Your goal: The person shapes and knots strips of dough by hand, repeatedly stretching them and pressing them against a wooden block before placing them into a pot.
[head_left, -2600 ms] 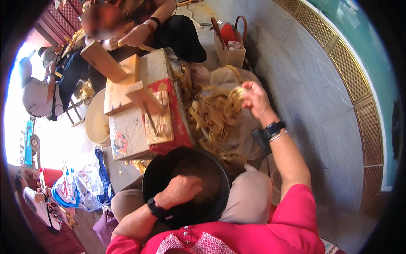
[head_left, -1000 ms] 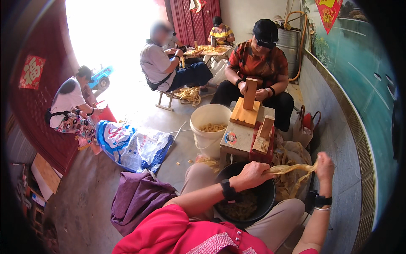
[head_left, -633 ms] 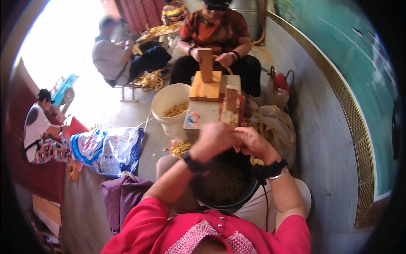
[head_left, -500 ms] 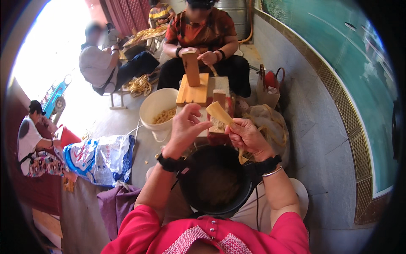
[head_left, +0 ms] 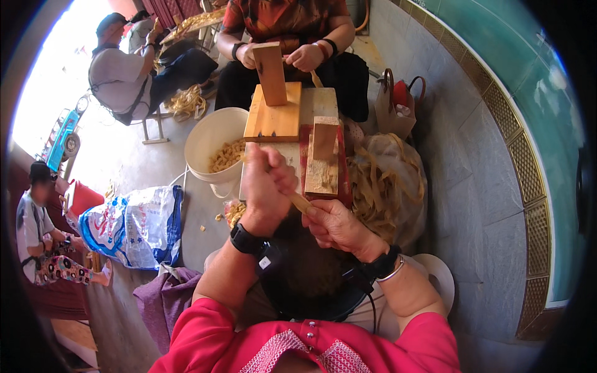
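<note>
Just in front of the surface (head_left: 321,102), the black bucket (head_left: 311,301) sits between your knees, its inside too dark to read. Your right hand (head_left: 336,225), at the near end of the surface, pinches a yellow strip (head_left: 301,202). Your left hand (head_left: 267,183), over the surface's near left edge, is clenched, and the strip runs up into that fist, which is slightly blurred. On the surface's right half you have the small wooden stand (head_left: 321,177); farther along its left half is the larger wooden stand (head_left: 273,115). Left of the surface stands the white bucket (head_left: 202,137) of yellowish chunks (head_left: 227,155); right of it, the see-through bag (head_left: 407,193) holds more strips (head_left: 372,189). Beyond the surface sits a co-worker (head_left: 286,28), facing you.
</note>
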{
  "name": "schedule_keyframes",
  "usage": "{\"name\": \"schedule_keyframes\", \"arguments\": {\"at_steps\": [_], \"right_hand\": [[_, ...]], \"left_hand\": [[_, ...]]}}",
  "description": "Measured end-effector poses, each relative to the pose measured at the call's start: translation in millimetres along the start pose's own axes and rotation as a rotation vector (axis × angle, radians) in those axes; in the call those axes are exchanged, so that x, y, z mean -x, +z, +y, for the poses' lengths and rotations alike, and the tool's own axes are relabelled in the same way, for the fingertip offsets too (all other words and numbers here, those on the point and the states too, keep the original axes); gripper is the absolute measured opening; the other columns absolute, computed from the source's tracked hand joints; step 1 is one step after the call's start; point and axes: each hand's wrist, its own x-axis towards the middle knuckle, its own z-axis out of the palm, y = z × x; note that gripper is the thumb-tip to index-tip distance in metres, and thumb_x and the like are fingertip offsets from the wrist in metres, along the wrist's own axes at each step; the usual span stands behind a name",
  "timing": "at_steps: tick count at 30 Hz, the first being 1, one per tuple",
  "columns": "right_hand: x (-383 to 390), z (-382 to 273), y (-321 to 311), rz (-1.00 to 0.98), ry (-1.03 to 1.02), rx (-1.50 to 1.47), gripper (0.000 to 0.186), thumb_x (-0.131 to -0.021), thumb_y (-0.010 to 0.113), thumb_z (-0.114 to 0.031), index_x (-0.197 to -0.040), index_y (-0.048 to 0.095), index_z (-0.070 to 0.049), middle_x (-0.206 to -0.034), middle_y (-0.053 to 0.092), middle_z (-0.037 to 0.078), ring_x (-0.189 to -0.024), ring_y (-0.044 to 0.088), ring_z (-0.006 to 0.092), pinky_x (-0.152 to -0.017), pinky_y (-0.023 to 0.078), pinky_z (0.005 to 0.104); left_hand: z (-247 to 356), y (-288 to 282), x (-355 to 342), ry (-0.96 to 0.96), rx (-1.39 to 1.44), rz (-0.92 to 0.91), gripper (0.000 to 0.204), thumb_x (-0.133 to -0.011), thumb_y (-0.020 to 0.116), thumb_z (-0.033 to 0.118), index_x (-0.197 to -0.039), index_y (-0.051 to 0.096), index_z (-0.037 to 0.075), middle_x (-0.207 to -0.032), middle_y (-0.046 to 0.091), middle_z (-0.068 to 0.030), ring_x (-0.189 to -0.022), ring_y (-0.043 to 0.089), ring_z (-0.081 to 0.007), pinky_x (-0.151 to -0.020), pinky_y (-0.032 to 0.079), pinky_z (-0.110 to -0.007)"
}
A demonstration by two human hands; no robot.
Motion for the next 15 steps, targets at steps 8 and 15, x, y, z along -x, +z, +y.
{"name": "schedule_keyframes", "arguments": {"at_steps": [8,15], "right_hand": [[4,-13,0,0.165,-0.235,-0.034,0.016,-0.091,0.056,-0.016,-0.098,0.059,-0.002,-0.057,0.041,-0.004,-0.046,0.037,0.0044,-0.044,0.03,0.0203],[-13,6,-17,0.456,-0.6,0.819,0.017,-0.088,0.057,-0.014,-0.089,0.06,0.002,-0.072,0.062,0.013,-0.065,0.061,0.0191,-0.061,0.048,0.0332]], "left_hand": [[-24,-31,3,0.811,-1.257,-0.573,0.054,-0.096,0.038,0.042,-0.11,0.062,-0.004,-0.104,0.063,-0.0236,-0.102,0.062,-0.0352,-0.087,0.049,-0.039],[-50,-37,15,-0.009,-0.862,-0.439,0.052,-0.079,0.046,0.003,-0.131,0.045,-0.005,-0.126,0.053,-0.0123,-0.121,0.046,-0.0217,-0.106,0.029,-0.03]]}}
